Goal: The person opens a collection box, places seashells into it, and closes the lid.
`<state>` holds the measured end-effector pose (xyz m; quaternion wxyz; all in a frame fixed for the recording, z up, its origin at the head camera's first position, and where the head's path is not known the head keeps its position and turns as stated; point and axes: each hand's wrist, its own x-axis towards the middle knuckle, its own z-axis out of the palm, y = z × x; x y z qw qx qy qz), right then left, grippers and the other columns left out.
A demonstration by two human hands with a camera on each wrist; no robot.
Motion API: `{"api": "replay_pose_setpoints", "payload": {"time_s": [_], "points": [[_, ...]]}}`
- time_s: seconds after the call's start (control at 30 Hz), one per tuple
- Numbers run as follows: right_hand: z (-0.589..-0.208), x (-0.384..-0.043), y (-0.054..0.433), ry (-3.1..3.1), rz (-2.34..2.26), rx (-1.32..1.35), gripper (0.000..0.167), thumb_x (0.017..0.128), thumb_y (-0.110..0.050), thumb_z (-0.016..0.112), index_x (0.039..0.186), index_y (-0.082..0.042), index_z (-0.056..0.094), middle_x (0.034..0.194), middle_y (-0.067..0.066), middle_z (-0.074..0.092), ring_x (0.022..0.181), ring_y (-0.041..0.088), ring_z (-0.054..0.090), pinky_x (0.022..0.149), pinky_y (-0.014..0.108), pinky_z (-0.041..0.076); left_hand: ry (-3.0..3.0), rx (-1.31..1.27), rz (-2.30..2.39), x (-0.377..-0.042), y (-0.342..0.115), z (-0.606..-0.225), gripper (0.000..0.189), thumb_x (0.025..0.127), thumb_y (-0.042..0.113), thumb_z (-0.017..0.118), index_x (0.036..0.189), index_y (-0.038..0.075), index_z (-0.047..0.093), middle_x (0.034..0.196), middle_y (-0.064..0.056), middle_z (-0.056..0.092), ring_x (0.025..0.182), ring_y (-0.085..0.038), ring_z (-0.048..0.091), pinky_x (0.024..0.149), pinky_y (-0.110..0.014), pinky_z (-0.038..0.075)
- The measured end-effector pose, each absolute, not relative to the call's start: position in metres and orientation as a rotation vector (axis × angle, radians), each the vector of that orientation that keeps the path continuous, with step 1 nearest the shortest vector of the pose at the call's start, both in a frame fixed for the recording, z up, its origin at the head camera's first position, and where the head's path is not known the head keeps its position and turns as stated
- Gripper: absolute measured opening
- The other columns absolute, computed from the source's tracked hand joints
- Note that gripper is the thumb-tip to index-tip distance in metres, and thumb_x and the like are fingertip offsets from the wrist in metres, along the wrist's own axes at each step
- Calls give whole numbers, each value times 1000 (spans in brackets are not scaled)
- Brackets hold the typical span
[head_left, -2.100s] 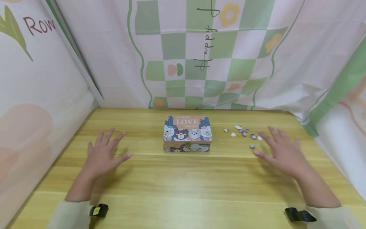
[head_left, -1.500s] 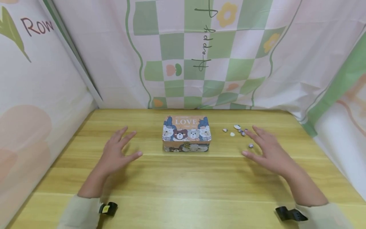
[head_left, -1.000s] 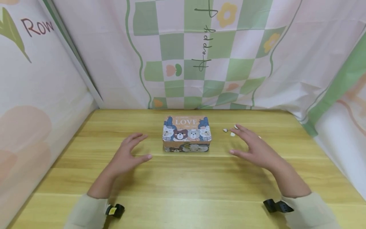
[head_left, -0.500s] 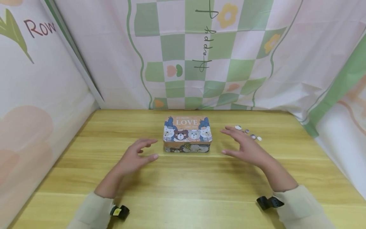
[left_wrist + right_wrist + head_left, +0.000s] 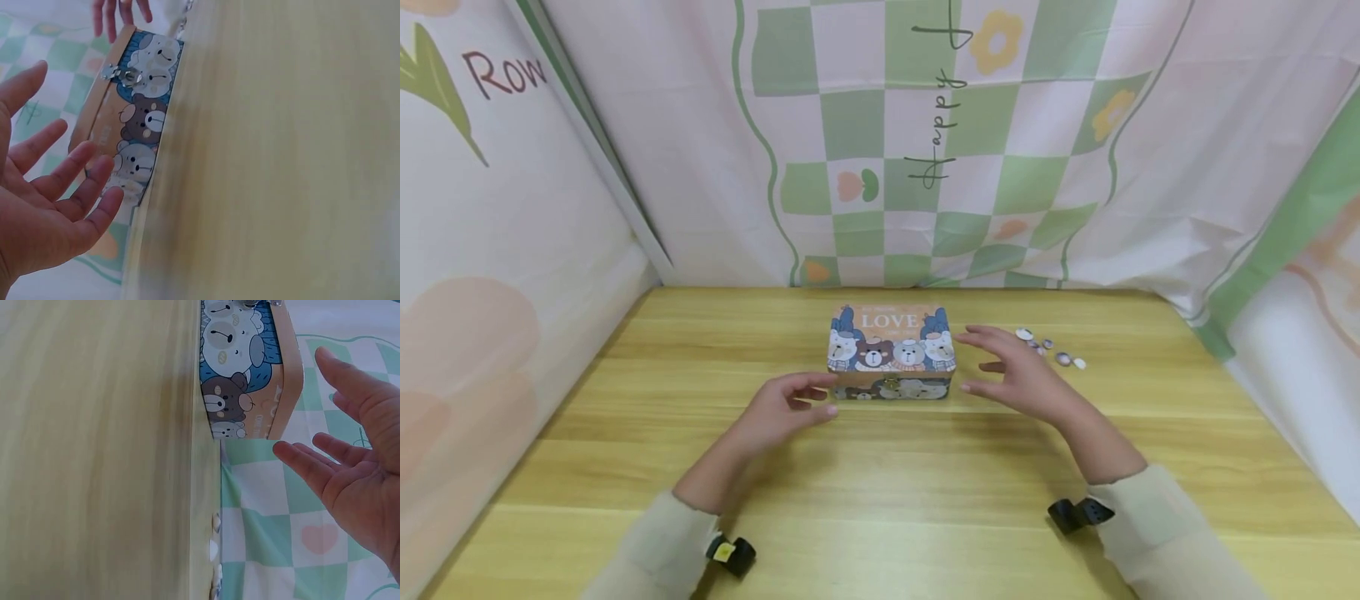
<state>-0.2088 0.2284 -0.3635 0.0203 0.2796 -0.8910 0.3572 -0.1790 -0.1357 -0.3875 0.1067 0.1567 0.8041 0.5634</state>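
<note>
A lidded box (image 5: 891,354) printed with cartoon bears and the word LOVE stands on the wooden table, its lid down. A metal clasp (image 5: 128,76) sits on its front face. My left hand (image 5: 782,414) is at the box's front left corner, thumb and fingers spread apart. On the other side, my right hand (image 5: 1015,377) has its fingertips close to the right side wall, fingers loosely bent. Neither hand holds anything. In the right wrist view, the right hand (image 5: 362,456) shows its palm turned toward the box.
Several small shells (image 5: 1063,359) lie on the table behind the right hand, partly covered by it. A checkered cloth (image 5: 925,217) hangs along the table's back edge. A pale printed cloth (image 5: 497,333) hangs on the left. Bare wooden table (image 5: 880,500) spreads in front of the box.
Both hands have come inward from the two sides of the table toward the box, their fingers drawing closer together. The box and shells have stayed in place.
</note>
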Motion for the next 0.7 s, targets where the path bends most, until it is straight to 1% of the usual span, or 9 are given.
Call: {"api": "replay_pose_setpoints", "payload": {"time_s": [0.1, 0.2, 0.27, 0.37, 0.47, 0.57, 0.7], "points": [[-362, -211, 225, -2764, 1148, 850, 67, 81, -10, 79, 141, -4, 49, 151, 22, 34, 130, 42, 42, 92, 45, 54, 2332, 450, 1671, -179, -131, -388, 51, 83, 28, 77, 129, 11, 62, 128, -10, 61, 114, -30, 58, 94, -37, 53], [-362, -213, 222, -2769, 1183, 842, 65, 81, -8, 79, 140, -5, 51, 151, 23, 33, 129, 43, 43, 92, 47, 54, 2304, 422, 1677, -181, -126, -391, 50, 83, 27, 78, 127, 9, 63, 124, -12, 63, 111, -27, 60, 93, -36, 54], [-362, -215, 220, -2771, 1216, 840, 64, 82, -7, 78, 139, -5, 52, 151, 23, 33, 127, 44, 46, 92, 48, 54, 2280, 387, 1687, -182, -123, -393, 49, 83, 26, 78, 126, 8, 64, 121, -11, 64, 108, -24, 61, 93, -35, 54], [-364, -218, 217, -2771, 1254, 835, 62, 82, -7, 78, 138, -4, 53, 151, 24, 33, 120, 45, 53, 92, 46, 54, 2245, 328, 1712, -183, -117, -395, 46, 84, 23, 77, 124, 6, 65, 119, -10, 66, 105, -21, 62, 92, -35, 54], [-367, -221, 214, -2770, 1280, 835, 61, 82, -7, 78, 138, -4, 53, 151, 24, 33, 117, 46, 55, 91, 45, 55, 2232, 299, 1720, -186, -112, -397, 42, 85, 20, 76, 123, 6, 66, 118, -9, 66, 105, -21, 62, 92, -34, 54], [-369, -223, 213, -2773, 1294, 831, 60, 82, -7, 78, 137, -4, 55, 151, 23, 33, 119, 45, 53, 90, 42, 56, 2213, 302, 1728, -188, -107, -399, 42, 85, 18, 76, 123, 5, 65, 119, -10, 66, 105, -21, 62, 92, -33, 54], [-371, -225, 211, -2772, 1284, 827, 56, 82, -7, 78, 134, -4, 57, 151, 21, 34, 117, 42, 56, 88, 38, 57, 2190, 326, 1730, -190, -101, -403, 41, 86, 16, 75, 124, 5, 65, 118, -11, 66, 105, -21, 62, 94, -34, 53]]}}
